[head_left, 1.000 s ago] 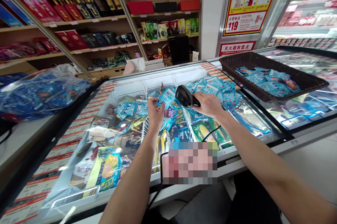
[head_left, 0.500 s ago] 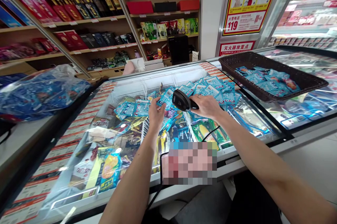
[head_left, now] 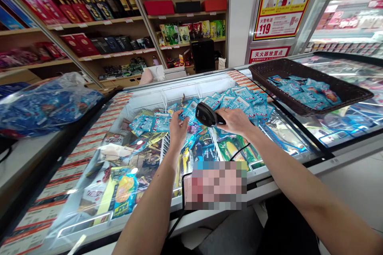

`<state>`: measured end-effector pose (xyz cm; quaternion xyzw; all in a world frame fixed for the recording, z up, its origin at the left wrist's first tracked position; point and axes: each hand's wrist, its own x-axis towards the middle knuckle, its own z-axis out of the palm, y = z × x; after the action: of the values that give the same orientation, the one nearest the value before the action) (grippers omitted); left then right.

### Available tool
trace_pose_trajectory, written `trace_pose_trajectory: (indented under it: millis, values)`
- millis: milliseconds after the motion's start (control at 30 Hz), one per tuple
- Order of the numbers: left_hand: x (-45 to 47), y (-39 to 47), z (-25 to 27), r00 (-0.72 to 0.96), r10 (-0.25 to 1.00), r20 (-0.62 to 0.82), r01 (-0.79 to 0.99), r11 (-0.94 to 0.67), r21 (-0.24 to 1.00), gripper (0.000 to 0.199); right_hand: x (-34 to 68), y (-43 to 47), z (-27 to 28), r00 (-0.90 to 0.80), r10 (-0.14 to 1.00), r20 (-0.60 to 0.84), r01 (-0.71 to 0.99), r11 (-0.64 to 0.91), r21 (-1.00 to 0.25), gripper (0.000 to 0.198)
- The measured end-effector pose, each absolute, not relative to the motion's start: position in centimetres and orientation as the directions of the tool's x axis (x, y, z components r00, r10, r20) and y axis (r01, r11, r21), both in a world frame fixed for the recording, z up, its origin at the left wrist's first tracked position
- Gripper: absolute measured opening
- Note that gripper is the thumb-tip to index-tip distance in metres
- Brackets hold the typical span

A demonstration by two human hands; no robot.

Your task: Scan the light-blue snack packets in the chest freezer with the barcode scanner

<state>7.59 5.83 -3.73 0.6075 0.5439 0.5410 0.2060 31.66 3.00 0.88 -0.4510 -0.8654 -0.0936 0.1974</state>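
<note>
My right hand (head_left: 235,121) is wrapped round the handle of a black barcode scanner (head_left: 206,114), its head turned left over the freezer. Between the thumb and fingers of my left hand (head_left: 178,127) is a blue packet (head_left: 190,108) with a barcode, just left of the scanner's head. Many similar blue packets (head_left: 243,103) lie spread on the glass behind and right of the scanner. Another group of blue packets (head_left: 151,123) lies left of my left hand. A cable (head_left: 239,151) hangs below my right wrist.
The chest freezer's glass top (head_left: 119,155) shows bagged goods beneath. At the right stands a brown woven basket (head_left: 353,91) with blue packets inside. A plastic bag of blue packets (head_left: 44,107) sits at the left. A blurred-out screen (head_left: 215,185) stands on the near edge.
</note>
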Motion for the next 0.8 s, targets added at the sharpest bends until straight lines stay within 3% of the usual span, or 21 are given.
trace_pose_trajectory:
  millis: [567,667,800]
  values:
    - [7.9,5.2,-3.1,-0.173,0.859,0.483,0.568,-0.314,0.761,0.035,31.7,3.0,0.9,-0.517,0.737,0.435,0.817,0.576,-0.004,0.037]
    - [7.8,4.7,-2.3,-0.222,0.811,0.542,0.726,-0.234,0.647,0.035,31.8,3.0,0.9,-0.501,0.744,0.442,0.83,0.558,-0.001,0.037]
    - [6.2,4.0,-1.3,-0.315,0.723,0.615,0.888,-0.003,0.459,0.038,31.9,3.1,0.9,-0.497,0.745,0.445,0.834,0.551,0.008,0.037]
